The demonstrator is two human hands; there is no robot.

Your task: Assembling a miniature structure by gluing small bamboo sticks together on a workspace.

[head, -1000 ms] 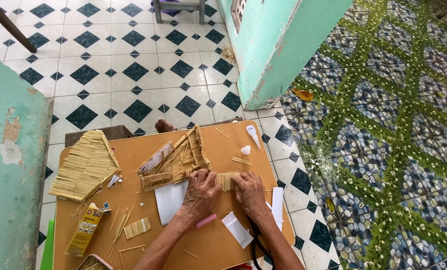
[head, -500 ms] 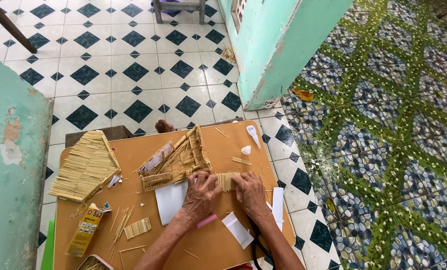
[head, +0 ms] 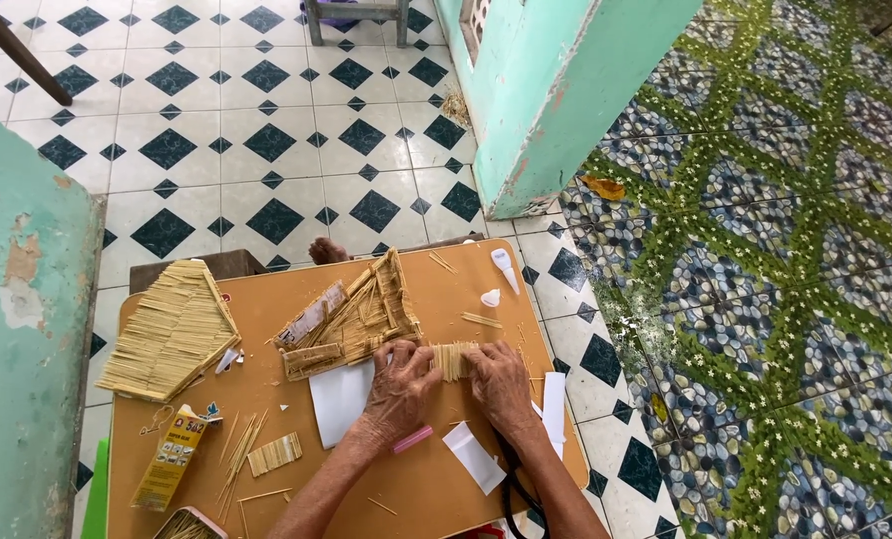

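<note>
I find my left hand (head: 398,384) hemmed in: the stick-built frame (head: 351,314) stands touching it on the far side, white paper (head: 338,399) lies just beside it. My right hand (head: 501,384) has paper strips (head: 554,404) near the bench (head: 266,309) edge. Both hands meet at a small stick panel (head: 453,359). Open board lies between the frame and the fan-shaped stick bundle (head: 172,329). Loose sticks (head: 236,454) and a glue box (head: 170,457) clutter the near-left corner.

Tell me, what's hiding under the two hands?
Under the left hand and right hand lies a small mat of straw sticks, on the orange table. White paper pokes out beside the left hand. The parts beneath the palms are covered.
</note>
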